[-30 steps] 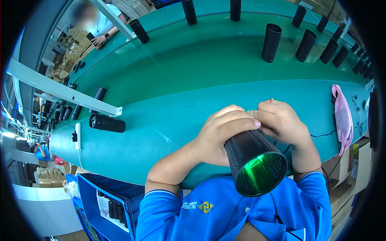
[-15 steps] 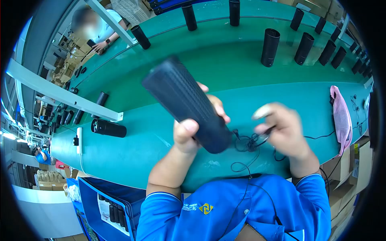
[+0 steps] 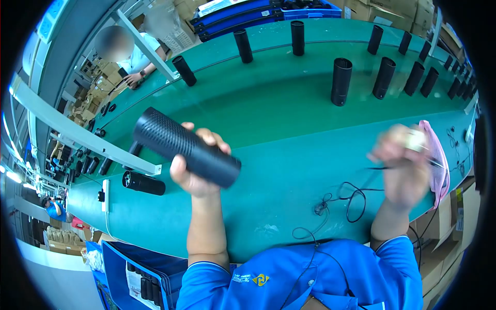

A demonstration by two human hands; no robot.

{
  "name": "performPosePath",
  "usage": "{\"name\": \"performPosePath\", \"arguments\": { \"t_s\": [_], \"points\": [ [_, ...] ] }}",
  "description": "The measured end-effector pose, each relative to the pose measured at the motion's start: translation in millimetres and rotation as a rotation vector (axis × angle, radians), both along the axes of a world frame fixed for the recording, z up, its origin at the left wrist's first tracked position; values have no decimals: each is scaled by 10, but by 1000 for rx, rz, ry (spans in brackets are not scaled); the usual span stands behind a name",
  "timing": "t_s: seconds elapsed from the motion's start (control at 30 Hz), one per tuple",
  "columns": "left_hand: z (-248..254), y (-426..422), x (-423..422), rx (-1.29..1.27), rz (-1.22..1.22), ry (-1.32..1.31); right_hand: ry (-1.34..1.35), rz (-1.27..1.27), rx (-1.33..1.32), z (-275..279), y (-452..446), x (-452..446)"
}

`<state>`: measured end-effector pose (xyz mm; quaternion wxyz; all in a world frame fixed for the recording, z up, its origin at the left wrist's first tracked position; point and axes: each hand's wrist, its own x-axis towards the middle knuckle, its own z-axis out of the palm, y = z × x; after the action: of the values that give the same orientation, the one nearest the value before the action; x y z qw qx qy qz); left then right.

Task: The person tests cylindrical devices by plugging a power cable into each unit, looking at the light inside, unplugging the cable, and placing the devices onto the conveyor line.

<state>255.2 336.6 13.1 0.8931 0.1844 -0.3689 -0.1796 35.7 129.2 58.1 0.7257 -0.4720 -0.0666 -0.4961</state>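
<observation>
My left hand [image 3: 199, 175] is closed around a black mesh-textured cylinder [image 3: 181, 147], held tilted above the bench with its upper end to the left. The thumb lies along its near side and the fingers wrap the far side. Over on the right, my right hand [image 3: 403, 160] is smeared by motion, its fingers bent around a thin black cable [image 3: 377, 168] that sticks out on the left. A tangled black earphone-like cord [image 3: 321, 206] lies on the bench between my arms. Beside my right hand is a pink mesh cloth [image 3: 438, 160].
Several black cylinders [image 3: 341, 82] stand along the green bench [image 3: 268, 212]. Another cylinder [image 3: 144, 183] lies at the left, near a white metal frame [image 3: 88, 135]. A blue bin [image 3: 116, 268] stands below the bench. Across the bench sits a person [image 3: 139, 62].
My left hand has carried the cylinder left, away from the cord, and tilted it flatter. My right hand has moved right, towards the pink cloth. The view has shifted slightly.
</observation>
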Motion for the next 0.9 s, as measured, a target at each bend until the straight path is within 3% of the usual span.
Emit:
{"name": "performPosePath", "arguments": {
  "t_s": [0.03,0.07,0.1,0.13,0.23,0.37,0.5,0.6,0.67,0.9],
  "points": [
    [-98,-21,103,128,130,104,-210,680,266,-62,-241,-426],
    [-224,-42,209,256,263,213,-122,820,-131,262,-286,-609],
    [-389,-83,319,256,280,217,-520,612,-88,152,-24,-693],
    [-575,-175,405,373,352,266,-583,843,-432,120,-319,-1012],
    [-1089,-308,611,532,465,343,-623,650,-579,799,220,-908],
    [-1262,-372,585,602,556,236,-648,601,-702,911,266,-989],
    [-1335,-385,499,654,610,74,-702,517,-849,869,291,-1154],
    [-1307,-434,402,769,656,23,-740,485,-846,801,355,-1305],
    [-1275,-450,361,930,677,-146,-771,441,-843,769,398,-1379],
    [-1388,-611,324,986,810,-377,-855,260,-861,707,308,-1673]
  ]
}}
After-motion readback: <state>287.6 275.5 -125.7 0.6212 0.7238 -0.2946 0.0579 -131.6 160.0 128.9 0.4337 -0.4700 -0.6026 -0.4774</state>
